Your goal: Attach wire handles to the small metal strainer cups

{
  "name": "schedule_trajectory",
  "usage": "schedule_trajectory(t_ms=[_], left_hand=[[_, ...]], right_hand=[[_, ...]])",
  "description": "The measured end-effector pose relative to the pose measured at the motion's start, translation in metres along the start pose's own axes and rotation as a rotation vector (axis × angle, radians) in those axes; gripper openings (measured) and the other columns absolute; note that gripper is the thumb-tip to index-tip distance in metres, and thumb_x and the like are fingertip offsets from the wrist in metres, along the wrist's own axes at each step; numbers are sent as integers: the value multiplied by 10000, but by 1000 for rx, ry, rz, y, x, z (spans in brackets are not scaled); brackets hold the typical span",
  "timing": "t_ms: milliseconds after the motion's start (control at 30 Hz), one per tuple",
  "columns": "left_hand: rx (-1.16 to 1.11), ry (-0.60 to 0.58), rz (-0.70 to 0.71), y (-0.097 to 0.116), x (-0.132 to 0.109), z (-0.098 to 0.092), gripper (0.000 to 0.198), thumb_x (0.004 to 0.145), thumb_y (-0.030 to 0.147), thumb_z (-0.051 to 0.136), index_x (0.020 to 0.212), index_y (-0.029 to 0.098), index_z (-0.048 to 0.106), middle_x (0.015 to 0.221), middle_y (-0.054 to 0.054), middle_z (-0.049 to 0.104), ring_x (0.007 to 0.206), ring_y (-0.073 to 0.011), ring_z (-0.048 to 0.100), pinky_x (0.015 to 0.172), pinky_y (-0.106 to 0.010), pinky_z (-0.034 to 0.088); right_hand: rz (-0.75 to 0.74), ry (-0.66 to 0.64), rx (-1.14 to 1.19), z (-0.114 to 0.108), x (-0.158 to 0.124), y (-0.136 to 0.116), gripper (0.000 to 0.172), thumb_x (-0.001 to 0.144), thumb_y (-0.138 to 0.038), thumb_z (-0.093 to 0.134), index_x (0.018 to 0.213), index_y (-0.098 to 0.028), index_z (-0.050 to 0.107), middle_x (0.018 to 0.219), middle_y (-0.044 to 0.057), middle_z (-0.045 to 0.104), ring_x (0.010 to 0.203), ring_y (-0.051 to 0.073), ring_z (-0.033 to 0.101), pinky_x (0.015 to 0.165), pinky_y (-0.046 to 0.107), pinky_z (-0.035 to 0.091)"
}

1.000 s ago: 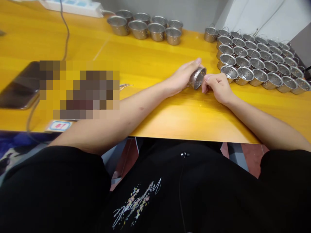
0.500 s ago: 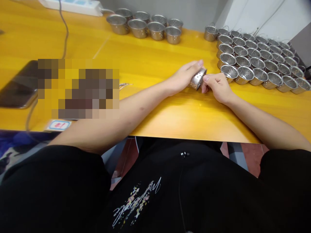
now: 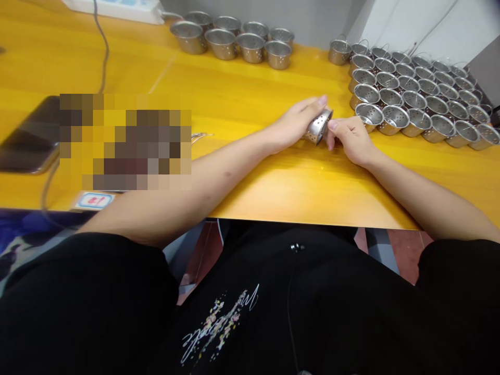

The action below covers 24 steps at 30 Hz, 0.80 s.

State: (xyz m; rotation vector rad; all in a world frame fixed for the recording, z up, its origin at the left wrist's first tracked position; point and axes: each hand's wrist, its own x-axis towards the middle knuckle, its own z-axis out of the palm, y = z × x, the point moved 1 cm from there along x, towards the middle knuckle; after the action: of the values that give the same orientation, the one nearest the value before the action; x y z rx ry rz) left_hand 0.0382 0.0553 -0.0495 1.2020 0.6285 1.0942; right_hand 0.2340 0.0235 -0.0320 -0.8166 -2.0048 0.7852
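A perforated metal cup [image 3: 318,129] is held above the near part of the yellow table [image 3: 250,94], tipped well over on its side with its rim turned toward the right hand [image 3: 353,140]. The left hand [image 3: 299,122] is wrapped around the body of the cup from the left, its thumb lying along the upper side. The right hand is curled, thumb and forefinger drawn close together right at the rim — whether they pinch something thin there (a bit of wire, say) I cannot tell. Nor can I tell if the cup's lower edge touches the tabletop.

Beyond the right hand stands a tight block of perforated cups [image 3: 416,101], upright in rows, many with thin wire handles over their mouths. Farther back and to the left, a group of eight cups [image 3: 250,48] stands in two rows of four, well apart from that block. On the left side of the table lie a dark phone [image 3: 33,138] and, beside the left forearm, a slim metal tool [image 3: 201,137] — only partly visible. A white power strip [image 3: 121,9] sits at the back, and a grey cable [image 3: 102,57] runs down across the tabletop.
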Motion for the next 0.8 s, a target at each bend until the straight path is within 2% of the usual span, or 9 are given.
schedule_trajectory(t_ms=[200, 333, 433, 533, 633, 700, 800], left_hand=[[-38, -9, -43, 4, -2, 2, 427, 1261, 541, 812, 1027, 191, 739, 888, -17, 694, 874, -204, 802, 777, -266, 621], [-68, 3, -69, 5, -2, 2, 458, 1263, 606, 786, 1066, 197, 728, 916, -28, 714, 930, -232, 835, 814, -289, 651], [-41, 8, -63, 7, -3, 3, 417, 1287, 544, 759, 1076, 186, 732, 942, -31, 714, 955, -230, 833, 845, -290, 643], [-10, -2, -66, 10, -4, 5, 398, 1343, 470, 655, 1092, 171, 734, 944, -17, 695, 921, -196, 820, 859, -276, 616], [2, -41, -72, 11, -5, 7, 531, 1409, 454, 428, 1064, 166, 711, 852, 1, 651, 790, -168, 788, 833, -285, 600], [-5, -66, -59, 9, -5, 8, 617, 1413, 495, 320, 1019, 201, 692, 792, -11, 663, 738, -186, 764, 800, -318, 603], [-24, -94, -40, 6, -4, 9, 585, 1381, 591, 370, 989, 280, 673, 786, -57, 760, 756, -245, 753, 769, -385, 616]], right_hand=[[-18, -14, -6, 0, 0, 1, 960, 1152, -1035, 576, 592, -264, 698, 613, 27, 656, 629, 180, 587, 724, 385, 512], [-42, -14, -12, -1, 0, 0, 940, 1175, -1010, 568, 616, -265, 692, 631, 27, 642, 631, 176, 584, 736, 386, 543], [-32, -23, -22, -1, -1, 0, 934, 1176, -1015, 558, 628, -270, 689, 642, 27, 644, 647, 187, 609, 761, 396, 577], [-18, -34, -14, -1, -1, 1, 941, 1163, -1038, 541, 626, -275, 663, 647, 29, 648, 665, 197, 630, 783, 404, 605], [-20, -46, 27, 0, -1, 3, 941, 1157, -1036, 557, 603, -277, 607, 653, 36, 653, 674, 207, 644, 787, 410, 616], [-16, -53, 50, 0, -1, 4, 936, 1156, -1023, 583, 593, -276, 587, 654, 39, 651, 672, 210, 649, 775, 409, 612], [13, -57, 53, 0, -2, 5, 933, 1146, -1024, 602, 596, -271, 571, 666, 46, 658, 673, 209, 653, 746, 399, 604]])
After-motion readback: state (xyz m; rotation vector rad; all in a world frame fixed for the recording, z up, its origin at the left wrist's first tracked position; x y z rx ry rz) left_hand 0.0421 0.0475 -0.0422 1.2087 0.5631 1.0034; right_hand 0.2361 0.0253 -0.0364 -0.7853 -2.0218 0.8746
